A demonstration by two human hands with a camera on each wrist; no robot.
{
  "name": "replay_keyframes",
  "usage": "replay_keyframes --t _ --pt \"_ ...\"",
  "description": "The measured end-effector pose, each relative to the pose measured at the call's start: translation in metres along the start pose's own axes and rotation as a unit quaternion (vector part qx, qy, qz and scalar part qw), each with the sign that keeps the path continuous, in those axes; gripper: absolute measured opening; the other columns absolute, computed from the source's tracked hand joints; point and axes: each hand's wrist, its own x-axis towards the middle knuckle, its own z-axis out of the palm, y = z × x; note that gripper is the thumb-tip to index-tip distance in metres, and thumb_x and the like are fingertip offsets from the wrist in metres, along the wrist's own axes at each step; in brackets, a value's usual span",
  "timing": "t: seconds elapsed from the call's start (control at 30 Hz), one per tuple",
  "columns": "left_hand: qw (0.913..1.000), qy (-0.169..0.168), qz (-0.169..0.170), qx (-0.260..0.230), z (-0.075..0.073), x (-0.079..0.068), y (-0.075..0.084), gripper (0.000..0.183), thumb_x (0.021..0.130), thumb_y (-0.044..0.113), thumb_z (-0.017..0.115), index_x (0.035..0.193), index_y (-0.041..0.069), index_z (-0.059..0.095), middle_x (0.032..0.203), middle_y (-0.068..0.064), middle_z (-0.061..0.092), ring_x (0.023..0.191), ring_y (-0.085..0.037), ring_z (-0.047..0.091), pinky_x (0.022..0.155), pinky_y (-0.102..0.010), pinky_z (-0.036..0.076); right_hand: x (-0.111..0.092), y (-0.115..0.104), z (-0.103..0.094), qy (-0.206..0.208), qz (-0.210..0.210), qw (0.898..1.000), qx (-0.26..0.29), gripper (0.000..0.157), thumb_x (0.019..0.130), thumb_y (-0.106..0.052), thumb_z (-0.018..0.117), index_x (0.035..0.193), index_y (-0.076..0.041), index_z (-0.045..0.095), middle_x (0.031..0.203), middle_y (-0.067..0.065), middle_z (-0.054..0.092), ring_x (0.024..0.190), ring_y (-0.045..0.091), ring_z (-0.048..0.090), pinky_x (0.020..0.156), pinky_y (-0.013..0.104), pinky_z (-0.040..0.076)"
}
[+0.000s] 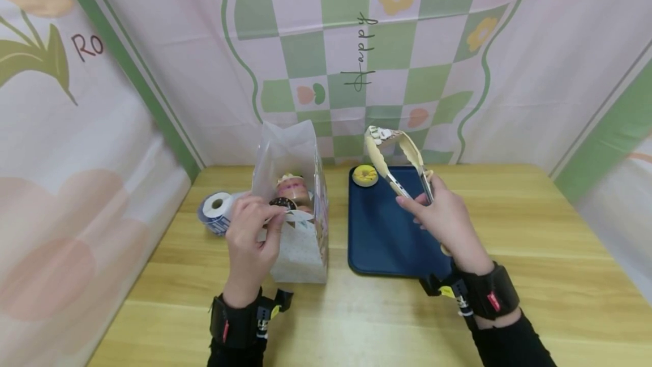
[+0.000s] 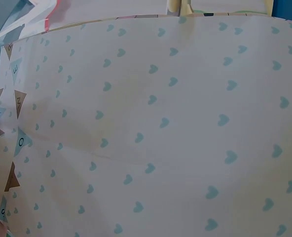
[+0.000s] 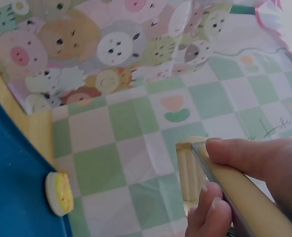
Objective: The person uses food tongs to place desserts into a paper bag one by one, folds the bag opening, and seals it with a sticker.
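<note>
My left hand [image 1: 252,237] pinches the near rim of a paper bag [image 1: 300,256], printed with small hearts in the left wrist view. Inside the upright, open-topped bag lie a pink layered cake [image 1: 292,188] and a dark sprinkled doughnut [image 1: 283,203]. My right hand [image 1: 448,217] grips tongs [image 1: 399,186] with cream-coloured tips, raised over the tray. Between the tips sits a small white-and-brown piece [image 1: 383,133], its kind unclear. A yellow doughnut [image 1: 365,175] lies at the far left corner of the blue tray [image 1: 382,237].
Left of the bag, a white roll in a blue-patterned wrapper [image 1: 217,212] rests on the wooden table [image 1: 356,321]. A small pale item [image 1: 446,250] shows partly beneath my right wrist. Printed curtains [image 1: 300,55] hang behind the table's far edge.
</note>
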Motion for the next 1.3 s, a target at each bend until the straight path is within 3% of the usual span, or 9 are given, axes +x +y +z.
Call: replay_keyframes --t 0.23,0.6,1.0,1.3 --pt "1.0000 -0.002 0.000 -0.001 0.000 0.000 0.000 0.019 0.094 0.015 0.064 0.082 0.001 0.069 0.071 -0.008 0.064 0.079 -0.028 0.057 0.092 -0.047 0.046 -0.009 -0.017 -0.006 -0.016 -0.009 1.000 0.014 0.077 0.086 -0.062 0.063 0.137 -0.012 0.036 0.095 0.010 0.065 0.068 0.020 0.068 0.054 0.031 0.050" --pt "1.0000 -0.001 0.000 -0.003 0.000 0.000 0.000 0.019 0.094 0.015 0.064 0.081 0.001 0.069 0.072 -0.009 0.064 0.079 -0.028 0.057 0.095 -0.043 0.046 -0.028 -0.044 -0.016 -0.019 -0.030 0.999 0.020 0.076 0.085 -0.061 0.064 0.137 -0.013 0.037 0.101 0.010 0.067 0.068 0.015 0.067 0.057 0.031 0.053" --pt "1.0000 -0.001 -0.001 -0.004 -0.001 0.000 0.000 0.020 0.094 0.015 0.064 0.082 0.000 0.069 0.071 -0.009 0.064 0.079 -0.028 0.057 0.098 -0.038 0.045 -0.040 -0.065 -0.018 -0.038 -0.043 0.998 0.018 0.071 0.083 -0.062 0.067 0.130 -0.015 0.041 0.090 0.008 0.066 0.061 0.016 0.064 0.052 0.032 0.049" --pt "1.0000 -0.002 0.001 -0.005 -0.001 0.001 0.001 0.020 0.094 0.015 0.064 0.082 0.000 0.070 0.071 -0.008 0.064 0.079 -0.028 0.057 0.094 -0.042 0.046 -0.049 -0.075 -0.015 -0.060 -0.039 0.996 0.044 0.069 0.082 -0.062 0.068 0.129 -0.019 0.040 0.079 0.007 0.067 0.059 0.018 0.062 0.049 0.032 0.048"
